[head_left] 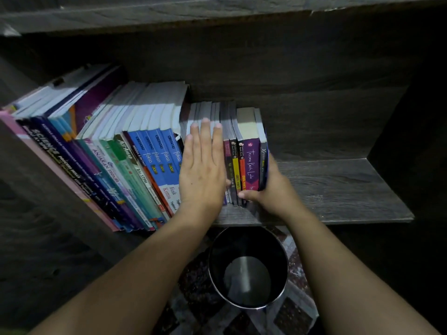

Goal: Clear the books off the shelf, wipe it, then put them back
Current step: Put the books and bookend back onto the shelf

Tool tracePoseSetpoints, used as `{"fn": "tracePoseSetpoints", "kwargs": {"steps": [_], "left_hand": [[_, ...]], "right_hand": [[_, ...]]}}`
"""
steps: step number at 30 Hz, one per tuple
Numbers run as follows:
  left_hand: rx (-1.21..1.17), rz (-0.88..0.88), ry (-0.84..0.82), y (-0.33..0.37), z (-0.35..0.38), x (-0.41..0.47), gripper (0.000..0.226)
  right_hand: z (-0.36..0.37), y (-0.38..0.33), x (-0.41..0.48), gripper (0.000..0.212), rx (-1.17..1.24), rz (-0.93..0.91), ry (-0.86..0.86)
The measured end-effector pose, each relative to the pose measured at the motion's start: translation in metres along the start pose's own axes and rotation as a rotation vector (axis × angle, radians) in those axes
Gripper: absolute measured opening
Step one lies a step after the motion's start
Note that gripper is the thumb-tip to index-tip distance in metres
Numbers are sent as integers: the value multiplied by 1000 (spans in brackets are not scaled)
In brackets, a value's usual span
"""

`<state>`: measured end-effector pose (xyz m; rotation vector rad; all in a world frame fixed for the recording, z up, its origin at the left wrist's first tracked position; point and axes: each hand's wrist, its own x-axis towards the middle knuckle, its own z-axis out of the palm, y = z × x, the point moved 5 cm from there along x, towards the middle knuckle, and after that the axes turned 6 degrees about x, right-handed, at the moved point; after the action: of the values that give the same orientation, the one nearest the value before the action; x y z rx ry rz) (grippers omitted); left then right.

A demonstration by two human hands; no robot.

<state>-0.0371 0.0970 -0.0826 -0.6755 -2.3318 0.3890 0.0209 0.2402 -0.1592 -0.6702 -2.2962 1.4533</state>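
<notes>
A dark wooden shelf (338, 189) holds a row of books. Tall textbooks (116, 165) with blue, green and purple spines lean at the left. A smaller group of paperbacks (244, 160), one purple, stands upright in the middle. My left hand (202, 170) lies flat with straight fingers over the spines and tops of the small books left of that group. My right hand (271, 189) wraps the right side of the paperbacks, thumb across the bottom of their spines, fingers behind a thin blue cover.
The right part of the shelf board is bare wood up to the dark side panel (406, 146). Below the shelf edge a round black bin (248, 267) with a metal rim stands on a patterned rug (300, 298). Another board (217, 13) runs overhead.
</notes>
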Motion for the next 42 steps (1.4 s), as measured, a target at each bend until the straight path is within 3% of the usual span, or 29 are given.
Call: {"fn": "tracePoseSetpoints", "kwargs": {"steps": [2, 6, 10, 17, 21, 24, 28, 30, 32, 35, 38, 42], "left_hand": [[87, -30, 10, -6, 8, -11, 119], [184, 6, 22, -9, 19, -19, 101], [211, 19, 85, -6, 22, -20, 89], [169, -76, 156, -1, 24, -19, 95], [84, -107, 171, -21, 35, -42, 118], [113, -89, 148, -21, 41, -46, 119], [220, -137, 121, -2, 42, -38, 85], [255, -176, 122, 3, 42, -33, 68], [264, -195, 96, 5, 42, -31, 66], [159, -185, 116, 3, 38, -39, 66], [74, -6, 116, 21, 41, -58, 86], [-21, 202, -44, 42, 56, -73, 89]], "right_hand": [[1, -5, 0, 128, -19, -10, 59], [13, -5, -4, 127, -2, -53, 209], [16, -4, -3, 131, -3, -62, 224], [15, -4, -5, 135, -34, -63, 213], [9, -4, -6, 140, -4, -40, 126], [7, -4, -9, 134, -63, -8, 133], [11, -8, -15, 126, -126, -6, 221], [9, -7, -14, 128, -106, 1, 178], [6, -6, -13, 127, -92, 20, 71], [-5, -5, -13, 104, -170, 58, -9], [-10, -7, -13, 71, -293, 73, 58], [1, -14, -15, 44, -321, 27, 200]]}}
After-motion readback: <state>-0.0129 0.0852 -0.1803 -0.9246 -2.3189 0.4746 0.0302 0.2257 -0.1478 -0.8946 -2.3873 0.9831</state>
